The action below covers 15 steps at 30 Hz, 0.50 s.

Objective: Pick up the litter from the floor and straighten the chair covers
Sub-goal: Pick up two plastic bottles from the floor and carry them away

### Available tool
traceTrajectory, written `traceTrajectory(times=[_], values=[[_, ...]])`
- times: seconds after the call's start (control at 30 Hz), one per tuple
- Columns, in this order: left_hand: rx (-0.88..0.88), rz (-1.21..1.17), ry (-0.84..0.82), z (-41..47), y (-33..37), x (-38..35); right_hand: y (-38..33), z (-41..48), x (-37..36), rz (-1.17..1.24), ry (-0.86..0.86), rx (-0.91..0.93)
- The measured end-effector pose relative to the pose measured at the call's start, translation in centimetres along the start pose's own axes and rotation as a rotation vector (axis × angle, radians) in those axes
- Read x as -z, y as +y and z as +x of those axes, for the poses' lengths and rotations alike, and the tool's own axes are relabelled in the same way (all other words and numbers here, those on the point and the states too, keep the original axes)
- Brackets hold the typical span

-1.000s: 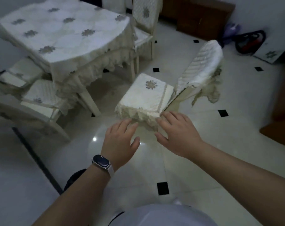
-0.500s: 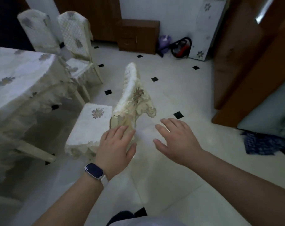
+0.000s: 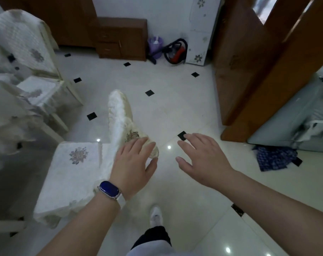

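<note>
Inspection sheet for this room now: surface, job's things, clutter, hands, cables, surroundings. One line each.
Surface: glossy pale tiled floor with black diamond insets.
Job's things: chair back cover seen edge-on, hem flaring out; seat cover lies flat.
Clutter: blue checked cloth crumpled on the floor by the door frame.
Hands: left hand open, over the back cover's hem; right hand open, holding nothing.
Cables: nothing seen.
Surroundings: wooden cabinet, purple bin, red appliance at the far end; covered chairs at left.
</note>
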<state>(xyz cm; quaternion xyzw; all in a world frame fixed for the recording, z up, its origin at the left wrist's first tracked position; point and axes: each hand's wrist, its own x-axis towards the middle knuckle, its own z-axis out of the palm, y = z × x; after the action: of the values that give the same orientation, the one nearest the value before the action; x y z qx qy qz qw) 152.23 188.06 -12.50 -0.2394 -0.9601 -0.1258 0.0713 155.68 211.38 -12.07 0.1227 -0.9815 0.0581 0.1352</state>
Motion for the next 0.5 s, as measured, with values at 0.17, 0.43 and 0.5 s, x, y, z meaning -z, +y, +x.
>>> traceTrajectory(times=[0.17,0.43,0.5], values=[[-0.055,-0.089,0.020,9.3,-4.2,-1.2,2.6,8.8,-1.5,-0.058,-0.021,-0.017],[-0.143,-0.115,0.040,22.4,-8.9,-2.8,7.3,17.6,-2.7,-0.119,-0.047,-0.145],[-0.164,-0.118,0.033,24.8,-9.1,-3.2,8.7,19.3,-2.7,-0.113,-0.052,-0.158]])
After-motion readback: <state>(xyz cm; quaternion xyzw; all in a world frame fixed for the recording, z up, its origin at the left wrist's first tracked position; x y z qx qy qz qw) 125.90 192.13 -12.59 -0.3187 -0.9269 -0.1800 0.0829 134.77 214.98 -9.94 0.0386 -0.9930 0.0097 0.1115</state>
